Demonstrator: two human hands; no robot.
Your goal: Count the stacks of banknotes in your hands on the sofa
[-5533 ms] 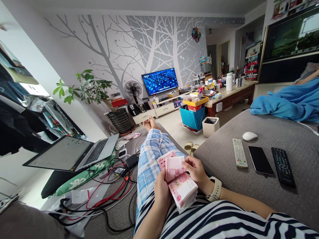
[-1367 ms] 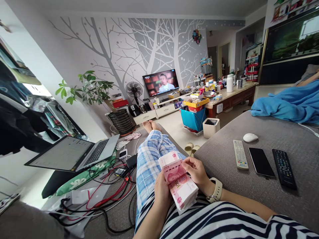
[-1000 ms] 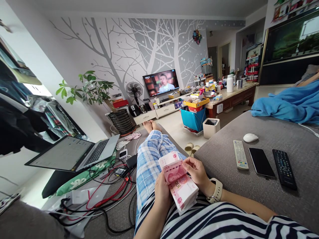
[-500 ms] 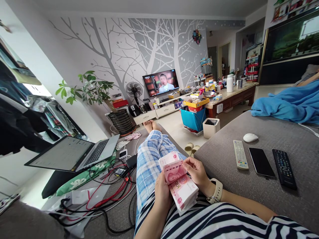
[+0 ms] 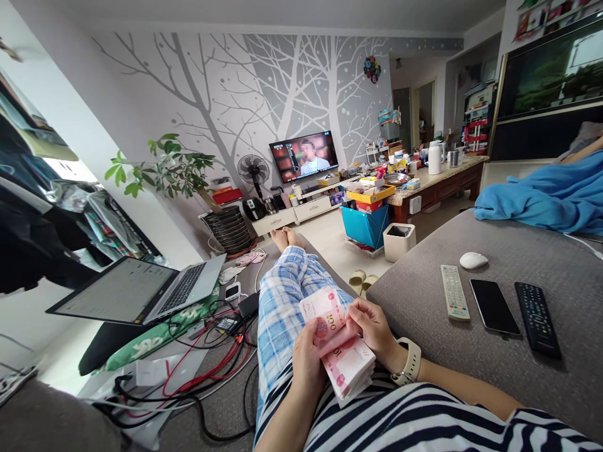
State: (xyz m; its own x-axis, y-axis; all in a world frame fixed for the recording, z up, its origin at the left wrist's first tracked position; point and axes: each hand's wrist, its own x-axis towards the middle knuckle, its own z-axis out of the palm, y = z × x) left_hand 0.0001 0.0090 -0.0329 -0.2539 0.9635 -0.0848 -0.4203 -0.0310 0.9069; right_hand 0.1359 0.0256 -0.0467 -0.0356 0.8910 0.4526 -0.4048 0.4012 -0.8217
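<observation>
A thick bundle of pinkish-red 100 banknotes (image 5: 348,371) lies over my lap. My left hand (image 5: 307,359) grips it from the left, the thumb lying across the notes. From the right, my right hand (image 5: 375,329) pinches the edge of one banknote (image 5: 335,342), which is curled and smeared by motion across the middle of the bundle. Beyond it, the far part of the bundle (image 5: 323,307) shows a printed 100. The fingers under the bundle are hidden. A pale-strapped watch (image 5: 409,361) is on my right wrist.
On the grey sofa at right lie a light remote (image 5: 455,293), a phone (image 5: 494,306), a black remote (image 5: 537,320) and a white mouse (image 5: 473,260). An open laptop (image 5: 141,292) and tangled cables (image 5: 207,376) are at left. My legs in checked trousers (image 5: 287,295) stretch forward.
The note held by my right hand lay flat with its portrait side showing; now it is bent over and blurred, uncovering the printed 100 on the far part. Both hands stay nearly in place.
</observation>
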